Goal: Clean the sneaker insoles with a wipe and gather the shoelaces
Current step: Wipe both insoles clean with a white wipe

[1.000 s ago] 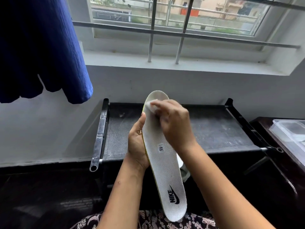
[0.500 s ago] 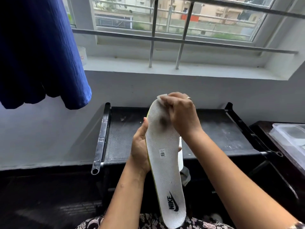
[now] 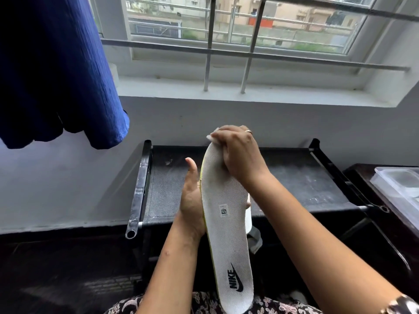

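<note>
The long white fabric-topped sneaker insole with a black logo at the heel (image 3: 224, 214) is being held upright in front of the black fabric-topped metal rack (image 3: 294, 184), toe end raised above the rack's near rail and heel end resting low, just over the patterned lap fabric (image 3: 204, 302). This steep angle is presenting the whole top face to the person for inspection.

The left hand (image 3: 191, 200) is bracing the insole from behind along its yellow-green edge: the palm is lying against the back and the thumb is standing free beside the edge, not curled over it. This is acting as a backing plate so that wiping pressure is not bending the soft insole.

The right hand (image 3: 235, 152) is closing over the toe end, fingers clenched around a small white wipe (image 3: 209, 136), only a corner of which is showing past the fingertips. The wipe is pressing on the toe tip, the part farthest from the rack's near rail.

A second pale insole-like piece (image 3: 249, 219) is showing behind the first, in front of the rack; its support is hidden. No shoelaces are in view, so gathering them is judged not yet done.
</note>
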{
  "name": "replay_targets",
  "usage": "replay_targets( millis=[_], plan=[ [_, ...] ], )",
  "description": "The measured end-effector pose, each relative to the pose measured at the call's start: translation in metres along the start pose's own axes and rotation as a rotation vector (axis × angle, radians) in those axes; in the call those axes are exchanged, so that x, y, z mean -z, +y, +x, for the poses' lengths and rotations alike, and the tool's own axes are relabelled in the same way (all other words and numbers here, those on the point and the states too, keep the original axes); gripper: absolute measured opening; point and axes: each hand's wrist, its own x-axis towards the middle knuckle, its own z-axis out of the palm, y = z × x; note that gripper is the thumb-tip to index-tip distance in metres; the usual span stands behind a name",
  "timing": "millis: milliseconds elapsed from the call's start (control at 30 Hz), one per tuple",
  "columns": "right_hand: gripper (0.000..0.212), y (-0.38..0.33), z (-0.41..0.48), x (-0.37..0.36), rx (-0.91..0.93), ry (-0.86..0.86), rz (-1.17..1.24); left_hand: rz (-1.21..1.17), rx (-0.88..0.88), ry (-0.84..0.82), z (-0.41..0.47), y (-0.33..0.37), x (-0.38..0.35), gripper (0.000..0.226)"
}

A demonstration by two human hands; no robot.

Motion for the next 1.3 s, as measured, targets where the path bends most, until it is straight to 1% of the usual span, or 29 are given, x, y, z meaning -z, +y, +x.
replay_targets(
  millis=[33,100,167,200,233,333,467,567,633,700,767,800,900,967,1033,1133,1233,1300],
  plan=[
    [0.024,-0.001,-0.001,-0.002,-0.007,0.001,0.006,-0.002,0.004,0.016,0.001,0.000,0.001,0.086],
    [0.023,-0.009,-0.014,-0.007,0.056,-0.007,0.025,-0.063,-0.022,0.057,0.001,0.000,0.001,0.082],
    [0.027,-0.022,-0.034,-0.010,0.112,-0.034,0.094,-0.096,-0.057,0.125,0.003,0.001,0.003,0.076],
    [0.028,-0.028,-0.045,-0.009,0.104,-0.045,0.134,-0.096,-0.055,0.149,0.003,0.001,0.004,0.075],
    [0.029,-0.033,-0.055,-0.007,0.080,-0.049,0.181,-0.087,-0.040,0.153,0.003,0.002,0.005,0.077],
    [0.034,-0.040,-0.081,0.000,0.050,-0.090,0.308,-0.065,0.025,0.144,0.000,0.004,0.009,0.093],
    [0.036,-0.036,-0.103,0.008,0.053,-0.180,0.386,-0.086,0.028,0.209,-0.002,0.007,0.004,0.094],
    [0.032,-0.029,-0.098,0.012,0.110,-0.174,0.343,-0.096,0.043,0.212,-0.003,0.008,-0.003,0.090],
    [0.027,-0.025,-0.081,0.011,0.163,-0.111,0.232,-0.132,0.059,0.141,-0.003,0.007,-0.006,0.084],
    [0.026,-0.016,-0.059,0.007,0.204,-0.026,0.081,-0.124,0.020,0.104,-0.002,0.005,-0.007,0.069],
    [0.026,-0.001,-0.037,0.004,0.170,0.039,-0.033,-0.075,-0.003,0.102,-0.002,0.003,-0.006,0.053],
    [0.026,0.007,-0.027,0.003,0.132,0.055,-0.073,-0.040,0.003,0.105,-0.003,0.003,-0.007,0.049],
    [0.019,0.015,-0.017,0.001,0.039,0.084,-0.130,-0.030,0.014,0.119,-0.004,0.006,-0.007,0.050],
    [0.017,0.009,-0.030,-0.003,0.040,0.098,-0.125,-0.067,-0.028,0.135,-0.003,0.007,-0.004,0.050],
    [0.018,0.000,-0.055,-0.007,0.045,0.070,-0.068,-0.113,-0.055,0.164,-0.003,0.008,-0.001,0.050],
    [0.017,-0.010,-0.095,-0.008,0.058,0.001,0.058,-0.140,-0.042,0.211,-0.004,0.010,0.004,0.061],
    [0.023,-0.018,-0.122,0.005,-0.036,-0.065,0.196,-0.174,-0.041,0.245,-0.003,0.010,0.008,0.067],
    [0.020,-0.018,-0.132,0.014,-0.130,-0.071,0.297,-0.198,-0.068,0.228,-0.003,0.009,0.008,0.064]
  ],
)
